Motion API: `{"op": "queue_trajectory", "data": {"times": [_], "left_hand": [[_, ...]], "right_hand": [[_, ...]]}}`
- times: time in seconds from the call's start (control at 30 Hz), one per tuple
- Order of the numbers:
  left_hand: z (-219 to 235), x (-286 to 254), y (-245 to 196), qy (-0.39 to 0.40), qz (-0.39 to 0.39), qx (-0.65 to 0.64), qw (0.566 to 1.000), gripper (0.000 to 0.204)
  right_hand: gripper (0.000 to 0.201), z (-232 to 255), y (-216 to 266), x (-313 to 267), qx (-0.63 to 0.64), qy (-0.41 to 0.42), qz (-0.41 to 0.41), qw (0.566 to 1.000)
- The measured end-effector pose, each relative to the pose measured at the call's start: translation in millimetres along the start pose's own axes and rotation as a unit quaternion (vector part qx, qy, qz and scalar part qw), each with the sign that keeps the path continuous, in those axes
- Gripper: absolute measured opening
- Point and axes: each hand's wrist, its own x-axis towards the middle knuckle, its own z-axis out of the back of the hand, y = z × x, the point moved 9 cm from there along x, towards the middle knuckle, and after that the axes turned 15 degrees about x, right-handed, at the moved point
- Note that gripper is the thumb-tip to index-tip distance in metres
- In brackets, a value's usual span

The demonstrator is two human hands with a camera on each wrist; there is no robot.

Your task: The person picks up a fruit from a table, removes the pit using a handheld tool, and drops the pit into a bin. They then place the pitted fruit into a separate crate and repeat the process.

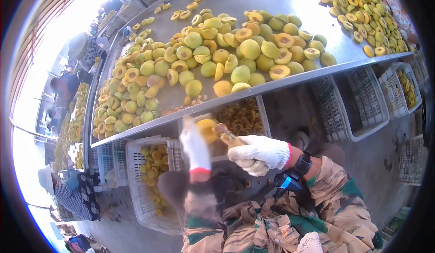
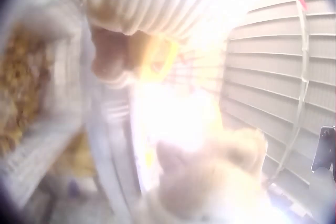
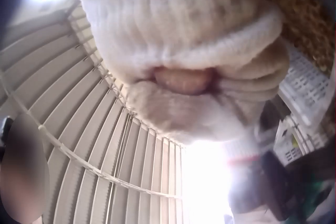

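Observation:
My left hand (image 1: pixel 195 144), in a white glove and blurred by motion, holds a yellow peach half (image 1: pixel 207 129) at its fingertips, over the crates below the table edge. In the left wrist view the yellow flesh (image 2: pixel 160 58) shows beside the gloved fingers, partly washed out by glare. My right hand (image 1: pixel 258 154), also gloved in white, grips a short tool by its wooden handle (image 1: pixel 230 138). The tool's dark metal end points at the peach half, close beside it. In the right wrist view, curled fingers wrap the handle (image 3: pixel 184 80) and hide most of it.
A metal table (image 1: pixel 281 83) bears many whole and halved peaches (image 1: pixel 195 49). Beneath its edge stand a crate of brown pits and scraps (image 1: pixel 244 114), a white crate (image 1: pixel 136 180) with peach halves and other crates (image 1: pixel 349 137). Other people (image 1: pixel 74 194) sit at the left.

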Motion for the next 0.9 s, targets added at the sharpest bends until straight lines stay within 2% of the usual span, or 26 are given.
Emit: {"op": "queue_trajectory", "data": {"times": [0.07,0.13,0.17,0.2,0.23,0.27,0.3,0.33,0.4,0.47,0.53,0.63,0.67,0.7,0.73,0.8,0.87,0.9], "left_hand": [[55.8,5.3,23.7,-0.065,0.075,-0.014,0.995,0.057],[116.2,8.3,26.0,-0.122,0.062,0.078,0.988,0.050],[144.1,15.8,20.5,-0.160,0.042,0.312,0.936,0.049],[158.6,19.9,12.5,-0.191,0.024,0.528,0.827,0.049],[133.2,26.7,-42.6,-0.225,-0.103,0.557,0.793,0.044],[110.7,41.9,-53.0,-0.176,-0.134,0.521,0.825,0.048],[74.0,51.4,-78.9,-0.085,-0.143,0.486,0.858,0.050],[44.6,70.3,-84.2,-0.025,-0.150,0.466,0.872,0.050],[-6.3,106.5,-81.5,0.049,-0.162,0.545,0.821,0.057],[-39.1,125.8,-77.4,0.112,-0.126,0.627,0.761,0.064],[-52.4,130.1,-74.7,0.132,-0.129,0.636,0.749,0.065],[-30.2,124.1,-82.7,0.090,-0.145,0.547,0.820,0.068],[-19.3,121.3,-81.4,0.100,-0.144,0.466,0.867,0.061],[-17.9,108.0,-74.2,0.173,-0.122,0.248,0.945,0.058],[-13.7,91.5,-68.2,0.233,-0.094,0.017,0.968,0.055],[-11.5,52.9,-56.0,0.317,-0.084,-0.219,0.919,0.049],[-24.5,12.4,-48.6,0.394,-0.021,-0.327,0.859,0.050],[-31.2,-2.3,-45.3,0.405,0.015,-0.386,0.829,0.050]], "right_hand": [[0.022,14.2,10.3,-4.6,-0.044,-0.063,0.033,0.996],[0.024,28.8,11.2,-4.9,-0.089,-0.092,0.023,0.991],[0.024,28.8,13.0,-7.2,-0.109,-0.108,0.024,0.988],[0.025,27.5,10.6,-9.3,-0.128,-0.124,0.020,0.984],[0.025,23.0,9.7,-8.4,-0.141,-0.138,0.019,0.980],[0.026,25.1,10.5,-6.0,-0.168,-0.121,0.015,0.978],[0.026,28.2,13.4,-4.3,-0.173,-0.108,0.033,0.978],[0.026,29.0,15.8,-3.3,-0.176,-0.096,0.051,0.978],[0.027,27.3,22.6,-7.5,-0.166,-0.107,0.078,0.977],[0.028,28.1,29.8,-9.1,-0.169,-0.109,0.098,0.975],[0.029,31.2,33.0,-10.0,-0.189,-0.104,0.108,0.970],[0.028,26.0,39.3,-13.2,-0.217,-0.120,0.102,0.963],[0.028,24.5,42.4,-14.3,-0.216,-0.136,0.114,0.960],[0.027,21.7,44.5,-15.2,-0.214,-0.151,0.125,0.957],[0.027,17.9,46.4,-15.8,-0.212,-0.163,0.136,0.954],[0.029,8.2,46.9,-14.4,-0.192,-0.160,0.141,0.958],[0.030,3.5,43.8,-11.6,-0.189,-0.163,0.145,0.957],[0.032,3.7,42.8,-10.7,-0.215,-0.178,0.141,0.950]]}}
